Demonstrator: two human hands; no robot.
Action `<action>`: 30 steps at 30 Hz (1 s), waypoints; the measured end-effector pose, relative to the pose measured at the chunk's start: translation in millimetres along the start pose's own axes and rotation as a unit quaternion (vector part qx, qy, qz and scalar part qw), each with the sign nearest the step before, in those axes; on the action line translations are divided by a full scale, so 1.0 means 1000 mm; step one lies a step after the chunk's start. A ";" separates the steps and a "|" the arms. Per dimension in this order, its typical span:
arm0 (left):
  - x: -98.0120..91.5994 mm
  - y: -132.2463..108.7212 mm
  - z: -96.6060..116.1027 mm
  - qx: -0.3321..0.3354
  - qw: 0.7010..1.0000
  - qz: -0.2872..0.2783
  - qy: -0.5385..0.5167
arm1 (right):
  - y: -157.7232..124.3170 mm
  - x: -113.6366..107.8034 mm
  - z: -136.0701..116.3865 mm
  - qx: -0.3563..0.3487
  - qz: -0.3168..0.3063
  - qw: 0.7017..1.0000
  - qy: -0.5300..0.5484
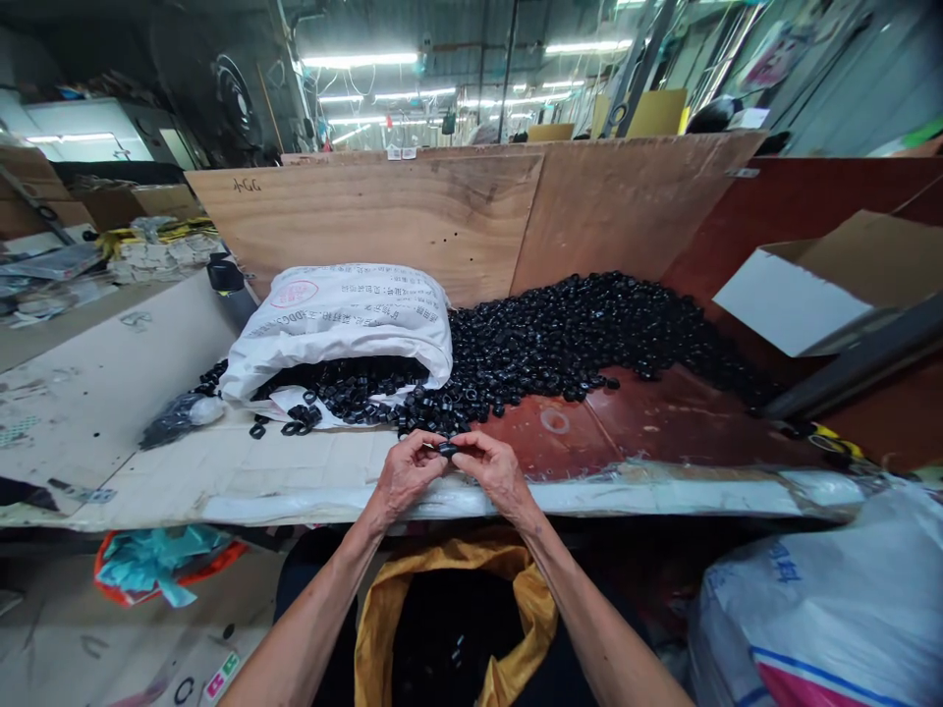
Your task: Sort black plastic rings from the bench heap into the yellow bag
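Left hand [402, 478] and right hand [495, 471] meet at the counter [648, 417] edge, the fingers [429, 455] of both pinched on one black plastic ring [446, 449]. A large heap of rings [560, 334] lies beside the white sack [346, 314]. Few show in the yellow bag [383, 609] below, so most appear unhandled.

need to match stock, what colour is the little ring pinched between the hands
Black; the ring matches the heap behind it. Shows best in the head view.
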State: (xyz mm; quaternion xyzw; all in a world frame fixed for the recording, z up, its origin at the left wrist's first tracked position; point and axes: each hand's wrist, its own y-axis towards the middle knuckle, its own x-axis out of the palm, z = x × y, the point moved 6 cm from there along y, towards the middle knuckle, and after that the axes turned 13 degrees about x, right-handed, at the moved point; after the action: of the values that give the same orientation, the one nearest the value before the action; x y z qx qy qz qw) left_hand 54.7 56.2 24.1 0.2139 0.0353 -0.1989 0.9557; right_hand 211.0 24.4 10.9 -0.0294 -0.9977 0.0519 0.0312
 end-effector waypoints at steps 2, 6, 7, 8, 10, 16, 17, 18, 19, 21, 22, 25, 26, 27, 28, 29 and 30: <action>0.001 -0.001 0.001 0.001 1.000 -0.004 0.000 | 0.000 0.000 -0.001 -0.018 0.001 1.000 -0.012; 0.001 -0.001 0.007 0.043 0.999 -0.004 0.029 | 0.000 -0.001 0.000 -0.052 0.018 0.997 -0.052; 0.000 -0.001 0.008 0.057 0.998 -0.006 0.039 | -0.001 0.000 0.000 -0.059 0.022 0.996 -0.063; 0.000 -0.001 0.010 0.069 0.996 -0.008 0.050 | -0.001 0.000 0.000 -0.066 0.025 0.995 -0.073; -0.002 -0.001 0.010 0.087 0.994 -0.011 0.064 | -0.002 0.000 -0.002 -0.087 0.030 0.992 -0.086; -0.004 -0.001 0.008 0.097 0.993 -0.005 0.060 | -0.005 -0.002 -0.012 -0.138 0.036 0.987 -0.071; -0.004 -0.001 0.009 0.099 0.993 -0.003 0.061 | -0.005 -0.002 -0.012 -0.135 0.037 0.988 -0.072; -0.004 -0.001 0.009 0.100 0.993 -0.001 0.061 | -0.004 -0.002 -0.011 -0.127 0.037 0.989 -0.070; -0.004 -0.001 0.009 0.099 0.993 -0.001 0.060 | -0.003 -0.003 -0.009 -0.118 0.036 0.990 -0.062; -0.004 -0.001 0.008 0.090 0.994 0.000 0.059 | -0.002 -0.003 -0.005 -0.099 0.030 0.994 -0.034; -0.004 -0.001 0.007 0.083 0.995 0.000 0.057 | -0.001 -0.003 -0.003 -0.096 0.026 0.995 -0.022; -0.004 -0.001 0.002 0.061 0.997 -0.002 0.046 | -0.003 -0.001 -0.002 -0.117 0.028 0.992 -0.030; -0.004 -0.001 0.000 0.054 0.998 -0.003 0.040 | -0.003 -0.001 -0.003 -0.126 0.033 0.991 -0.042; -0.004 -0.001 -0.001 0.051 0.998 -0.006 0.034 | -0.004 0.000 -0.004 -0.131 0.039 0.989 -0.053; -0.004 -0.001 -0.002 0.052 0.998 -0.007 0.030 | -0.004 0.000 -0.004 -0.132 0.047 0.988 -0.062; -0.004 -0.001 -0.001 0.058 0.998 -0.007 0.028 | -0.004 0.001 -0.004 -0.131 0.057 0.987 -0.072; -0.004 -0.001 0.000 0.070 0.997 -0.007 0.030 | -0.005 0.001 -0.004 -0.130 0.067 0.986 -0.083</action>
State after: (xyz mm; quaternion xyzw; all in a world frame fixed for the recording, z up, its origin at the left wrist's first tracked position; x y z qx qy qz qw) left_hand 51.0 56.5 24.7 0.2856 0.0513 -0.2008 0.9357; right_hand 209.7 20.3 15.1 -0.0952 -0.9909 -0.0742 -0.0596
